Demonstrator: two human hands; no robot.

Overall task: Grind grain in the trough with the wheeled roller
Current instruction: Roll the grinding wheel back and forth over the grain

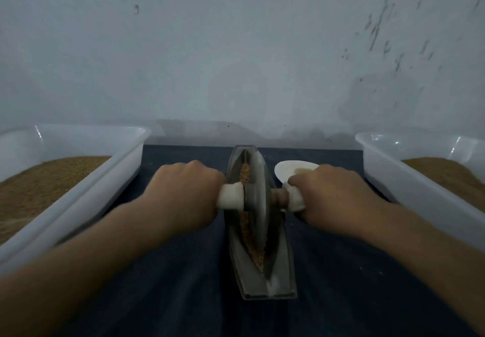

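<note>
Where the roller (pixel 258 200) stands, axle crosswise, the trough (pixel 282 271) points straight ahead

I am in a plain, dim workroom set up for milling by hand: the far wall (pixel 236 47) is bare pale paint, stained and flecked with dark marks toward the right, and it rises straight behind the desk (pixel 341 271). A dark blue cloth (pixel 183 284) covers the desk, and the left tub (pixel 126 158) and right tub (pixel 388 179), both big and of white plastic, each hold a heap of brown grain (pixel 39 187). Between them lies a grey metal trough (pixel 280 265) with its wheeled roller (pixel 258 197), and a small white dish (pixel 288 170) just to its right.
</note>
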